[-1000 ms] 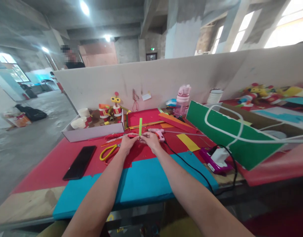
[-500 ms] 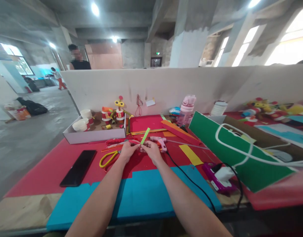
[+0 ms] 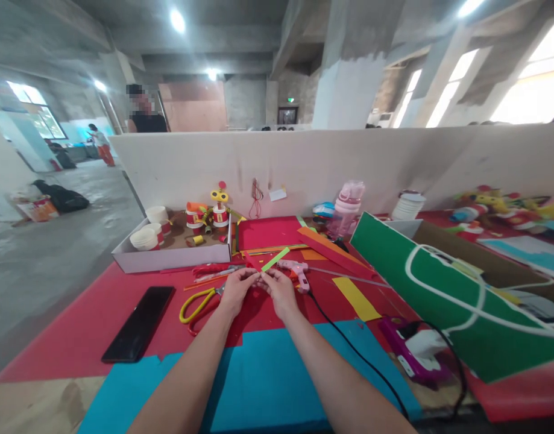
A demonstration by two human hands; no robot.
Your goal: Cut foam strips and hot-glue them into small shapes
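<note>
In the middle of the table, the fingertips of both my hands are pinched together and meet. From between them a light green paper strip (image 3: pixel 275 259) sticks up to the right, and a narrow red strip (image 3: pixel 252 261) points up to the left. My right hand (image 3: pixel 279 292) grips the base of the green strip. My left hand (image 3: pixel 237 290) is closed at the lower end of the red one; the fingers hide the join. A pink glue gun (image 3: pixel 300 274) lies just right of my right hand. Yellow-and-red-handled scissors (image 3: pixel 199 307) lie left of my left hand.
A black phone (image 3: pixel 138 324) lies at left. Behind it, a shallow box (image 3: pixel 172 260) holds paper cups and cup figures. Blue sheets (image 3: pixel 267 374) cover the front. A yellow strip (image 3: pixel 355 298), purple power strip (image 3: pixel 410 355) and green board (image 3: pixel 434 301) with a white cable are at right.
The green strip has swung from nearly upright to leaning right. A red strip now shows beside it. My hands stay pinched together, and the whole view has shifted slightly.
</note>
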